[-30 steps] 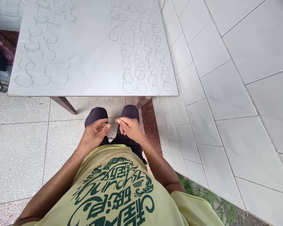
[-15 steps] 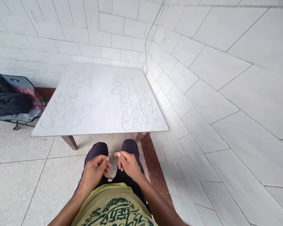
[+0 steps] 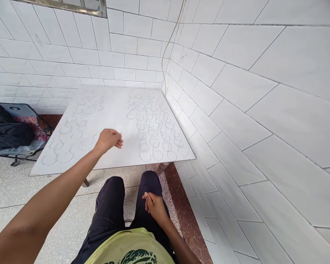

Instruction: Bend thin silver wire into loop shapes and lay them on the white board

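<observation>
My left hand (image 3: 109,139) reaches out over the white table top (image 3: 115,110), its fingers pinched on a thin wire that barely shows at the fingertips. It hovers between two groups of bent wire loops: a loose group on the left (image 3: 71,132) and a denser group in rows on the right (image 3: 154,124). My right hand (image 3: 154,205) rests on my right thigh with its fingers curled and nothing visible in them. I sit in dark trousers and a yellow-green shirt.
White tiled walls close in behind and right of the table. A thin cable (image 3: 167,47) hangs in the corner. A folding seat with dark cloth and a bag (image 3: 11,128) stands at the left. A red-brown floor strip (image 3: 178,194) runs along the right wall.
The hands have parted: my left hand went from my lap out over the table, my right hand dropped onto the thigh. The view tilted up, showing more wall.
</observation>
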`<action>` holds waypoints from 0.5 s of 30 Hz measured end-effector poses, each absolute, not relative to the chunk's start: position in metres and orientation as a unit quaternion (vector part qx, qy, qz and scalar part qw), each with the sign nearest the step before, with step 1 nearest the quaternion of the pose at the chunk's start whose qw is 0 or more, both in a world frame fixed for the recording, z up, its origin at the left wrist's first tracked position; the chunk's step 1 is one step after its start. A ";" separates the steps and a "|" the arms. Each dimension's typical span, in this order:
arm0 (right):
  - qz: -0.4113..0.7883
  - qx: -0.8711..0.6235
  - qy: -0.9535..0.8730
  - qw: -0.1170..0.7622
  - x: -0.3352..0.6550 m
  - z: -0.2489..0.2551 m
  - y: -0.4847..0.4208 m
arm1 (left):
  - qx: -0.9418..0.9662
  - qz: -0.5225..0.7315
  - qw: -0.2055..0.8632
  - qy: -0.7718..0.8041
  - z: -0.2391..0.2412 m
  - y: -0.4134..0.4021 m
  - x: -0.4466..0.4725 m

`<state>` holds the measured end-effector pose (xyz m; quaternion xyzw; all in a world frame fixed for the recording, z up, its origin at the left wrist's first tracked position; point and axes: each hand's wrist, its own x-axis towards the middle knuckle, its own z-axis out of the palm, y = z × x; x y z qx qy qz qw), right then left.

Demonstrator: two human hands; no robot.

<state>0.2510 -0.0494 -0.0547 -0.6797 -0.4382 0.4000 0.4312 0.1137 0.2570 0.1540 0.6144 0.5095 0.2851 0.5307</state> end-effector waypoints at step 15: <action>0.360 -0.721 -0.430 0.408 0.254 -0.083 -0.050 | 0.659 0.147 0.439 0.593 0.137 0.378 0.200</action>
